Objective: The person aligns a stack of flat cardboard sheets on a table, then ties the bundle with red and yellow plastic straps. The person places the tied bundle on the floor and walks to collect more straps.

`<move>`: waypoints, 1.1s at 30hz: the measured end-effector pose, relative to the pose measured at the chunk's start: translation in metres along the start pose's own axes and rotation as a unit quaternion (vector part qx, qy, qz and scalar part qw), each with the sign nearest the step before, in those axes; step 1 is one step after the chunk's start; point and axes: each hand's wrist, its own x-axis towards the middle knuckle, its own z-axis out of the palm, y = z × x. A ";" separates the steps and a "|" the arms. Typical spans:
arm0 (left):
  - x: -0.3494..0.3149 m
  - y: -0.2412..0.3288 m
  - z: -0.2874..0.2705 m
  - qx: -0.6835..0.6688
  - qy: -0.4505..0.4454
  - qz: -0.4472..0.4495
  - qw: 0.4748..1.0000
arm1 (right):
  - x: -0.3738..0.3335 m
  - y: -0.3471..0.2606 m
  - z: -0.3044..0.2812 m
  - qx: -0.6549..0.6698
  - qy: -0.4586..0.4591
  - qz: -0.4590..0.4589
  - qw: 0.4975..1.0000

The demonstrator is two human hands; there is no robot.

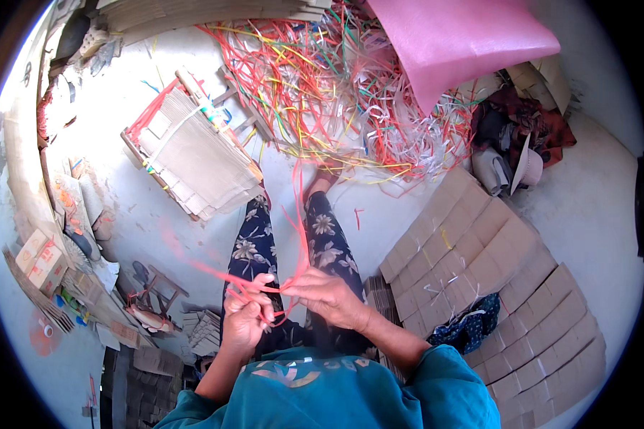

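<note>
A thin red plastic strap (303,239) runs between my hands in front of my lap. My left hand (245,318) is closed, pinching the strap between thumb and fingers. My right hand (327,295) is closed on it as well, thumb against forefinger, just to the right of the left hand. Between and below the fingers the strap makes a small loop. One loose length stretches up along my legs and another out to the left, both blurred. Whether it is one strap or two pieces, I cannot tell.
Beyond my feet lies a tangled heap of colored straps (286,93), with a pink sheet (465,46) over its right part. A bundle of flat cardboard (200,146) rests ahead left. Stacked cardboard bundles (472,250) stand right, carrying a dark patterned cloth (472,327).
</note>
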 end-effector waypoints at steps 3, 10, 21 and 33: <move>-0.013 0.021 0.007 0.023 0.004 0.037 0.999 | -0.011 -0.019 0.005 0.005 0.018 -0.009 1.000; -0.035 0.070 0.048 0.223 -0.102 -0.021 0.969 | -0.031 -0.058 0.011 0.139 0.230 0.146 0.952; -0.083 0.103 0.065 0.406 -0.373 0.146 0.821 | -0.003 -0.196 0.018 0.368 0.098 0.021 0.924; -0.121 0.188 0.022 0.309 -0.309 0.183 0.881 | -0.012 -0.269 0.051 -0.107 0.147 -0.064 0.981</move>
